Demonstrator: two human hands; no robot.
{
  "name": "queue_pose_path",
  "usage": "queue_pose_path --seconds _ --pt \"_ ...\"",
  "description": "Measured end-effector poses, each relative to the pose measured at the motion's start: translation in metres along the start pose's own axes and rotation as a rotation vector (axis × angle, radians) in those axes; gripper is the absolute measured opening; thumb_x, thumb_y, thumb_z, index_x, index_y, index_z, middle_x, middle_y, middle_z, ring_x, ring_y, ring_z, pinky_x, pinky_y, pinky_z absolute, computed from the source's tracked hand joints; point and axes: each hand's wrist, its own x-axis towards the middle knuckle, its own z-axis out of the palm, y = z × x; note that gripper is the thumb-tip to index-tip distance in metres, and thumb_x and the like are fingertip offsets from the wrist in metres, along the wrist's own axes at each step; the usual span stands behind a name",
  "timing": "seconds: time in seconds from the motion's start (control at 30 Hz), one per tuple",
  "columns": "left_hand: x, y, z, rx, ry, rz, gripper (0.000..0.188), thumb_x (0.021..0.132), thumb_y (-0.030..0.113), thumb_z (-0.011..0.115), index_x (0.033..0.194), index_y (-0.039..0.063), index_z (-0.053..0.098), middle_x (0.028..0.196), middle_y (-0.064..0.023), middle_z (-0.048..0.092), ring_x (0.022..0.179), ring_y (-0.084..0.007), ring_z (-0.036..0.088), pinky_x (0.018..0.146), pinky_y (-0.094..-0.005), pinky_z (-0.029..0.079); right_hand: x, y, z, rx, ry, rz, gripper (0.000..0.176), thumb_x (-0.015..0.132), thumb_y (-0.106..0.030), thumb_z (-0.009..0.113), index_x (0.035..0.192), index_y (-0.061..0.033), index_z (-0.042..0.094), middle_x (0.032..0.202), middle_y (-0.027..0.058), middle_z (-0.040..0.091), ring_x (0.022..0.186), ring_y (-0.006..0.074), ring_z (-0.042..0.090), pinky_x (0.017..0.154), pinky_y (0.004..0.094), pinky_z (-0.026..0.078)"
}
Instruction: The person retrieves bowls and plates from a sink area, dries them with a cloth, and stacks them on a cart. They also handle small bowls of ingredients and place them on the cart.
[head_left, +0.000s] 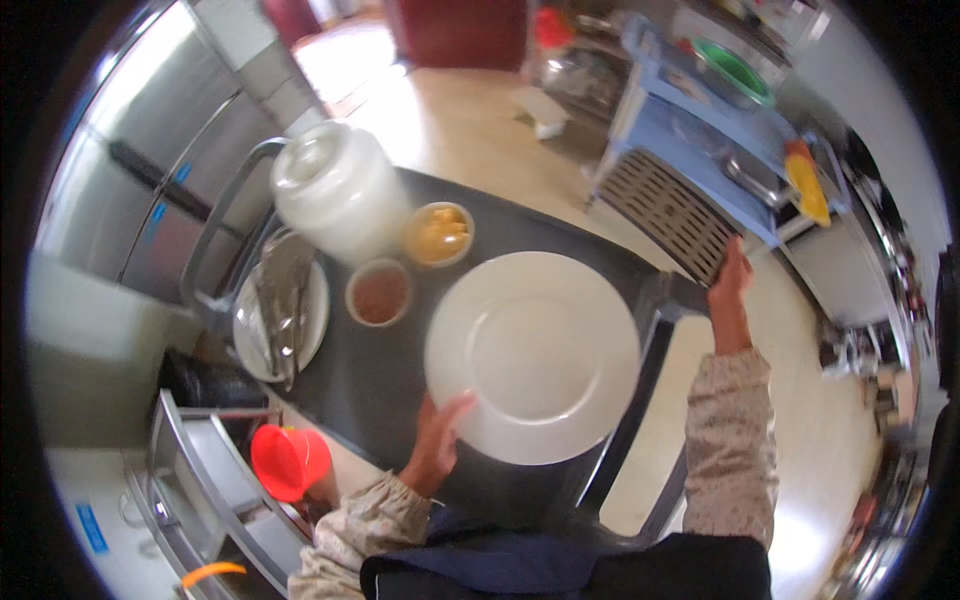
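Note:
My left hand (439, 435) grips the near left rim of a large white round plate (536, 352), thumb on top and fingers out of sight beneath. Whether the plate rests on the dark grey trolley top (367, 375) or is lifted off it, I cannot tell. Out to the right, my right hand (731, 277) holds a rectangular slotted tray (667, 206) by its near end, beyond the trolley's edge. Left of the plate are a bowl of yellow chunks (440, 234), a bowl of reddish-brown food (379, 293) and a white lidded jar (337, 191).
Metal tongs (289, 315) lie on a smaller white plate (319, 330) at the trolley's left end. A blue shelf cart (697, 112) carries a green basin (735, 71) and a yellow cloth (806, 184). A red bucket (289, 461) stands lower left; a steel refrigerator (150, 142) is upper left.

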Motion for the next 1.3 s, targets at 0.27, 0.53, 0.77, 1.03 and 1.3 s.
queue_pose_path --seconds 0.27,0.53,0.77,1.03,1.3 --pt "0.039 -0.001 0.034 -0.871 0.208 -0.628 0.065 0.086 0.030 0.067 0.135 0.002 0.035 0.123 -0.0128 0.051 0.109 -0.0204 0.054 0.094 -0.0367 0.045 0.002 -0.021 -0.009 0.030 -0.355 0.102 0.051 0.096 -0.038 0.053 0.131 -0.0012 0.047 0.132 0.0103 0.051 0.116 0.0238 0.052 0.091 0.0395 0.047" --pt "0.035 -0.025 -0.008 -0.657 0.063 -0.653 0.058 0.095 0.049 0.046 0.123 -0.002 0.051 0.120 -0.0158 0.057 0.111 -0.0207 0.055 0.093 -0.0374 0.044 -0.067 -0.071 0.021 -0.028 -0.734 0.198 0.046 0.096 -0.039 0.052 0.125 -0.0034 0.053 0.122 0.0071 0.059 0.104 0.0213 0.061 0.088 0.0344 0.051" --pt "0.014 0.014 -0.170 -1.026 0.146 -0.508 0.073 0.093 0.065 0.031 0.127 0.002 0.050 0.109 -0.0163 0.065 0.097 -0.0253 0.064 0.088 -0.0395 0.048 -0.262 -0.067 0.106 -0.242 -1.107 0.325 0.039 0.098 -0.035 0.047 0.122 -0.0048 0.054 0.115 0.0080 0.060 0.105 0.0185 0.058 0.090 0.0338 0.048" --pt "-0.009 -0.045 -0.319 -0.821 0.250 -0.507 0.050 0.093 0.040 0.057 0.123 0.000 0.051 0.106 -0.0093 0.064 0.093 -0.0140 0.062 0.082 -0.0289 0.051 -0.451 0.032 0.211 -0.395 -1.160 0.546 0.031 0.098 -0.028 0.049 0.109 -0.0001 0.057 0.100 0.0072 0.063 0.089 0.0155 0.061 0.081 0.0302 0.051" --pt "0.022 -0.130 -0.441 -0.729 0.464 -0.476 0.039 0.089 0.026 0.067 0.114 -0.002 0.056 0.103 -0.0090 0.065 0.088 -0.0132 0.062 0.079 -0.0278 0.052 -0.527 0.122 0.332 -0.467 -1.293 0.464 0.042 0.099 -0.036 0.047 0.120 -0.0003 0.052 0.104 0.0075 0.063 0.093 0.0149 0.060 0.080 0.0292 0.049"
